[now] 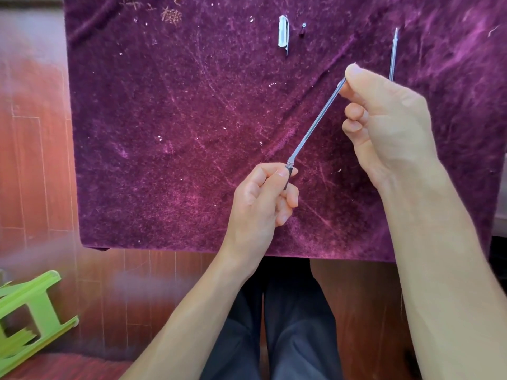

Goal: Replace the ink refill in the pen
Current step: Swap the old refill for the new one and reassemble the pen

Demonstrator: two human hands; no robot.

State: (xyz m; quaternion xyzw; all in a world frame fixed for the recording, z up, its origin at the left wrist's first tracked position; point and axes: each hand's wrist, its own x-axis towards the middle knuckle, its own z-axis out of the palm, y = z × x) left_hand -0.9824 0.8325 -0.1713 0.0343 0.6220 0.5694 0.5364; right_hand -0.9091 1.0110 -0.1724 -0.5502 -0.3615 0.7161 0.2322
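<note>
Purple velvet cloth (170, 149) covers the table and hangs over its near edge. Red-brown wood floor (35, 165) lies to the left, with a green stool (30, 316) tipped on its side at lower left. The person's dark trousers (288, 330) show below the table edge.

Both forearms reach in from the bottom. The right hand (389, 124) is held above the cloth; thumb and forefinger pinch the upper end of the refill (315, 122), and the other fingers are curled in. The left hand (263, 198) is lower and nearer; thumb and forefinger pinch the dark grip (287, 176), and the other fingers are folded toward the palm. The refill runs diagonally between the hands, its lower end entering the grip at a threaded clear collar.

A second refill (393, 54) lies on the cloth behind the right hand, partly hidden by it. The clear cap (284, 35) lies near the far edge. A small dark part (302, 30) lies just beside the cap, apart from it.
</note>
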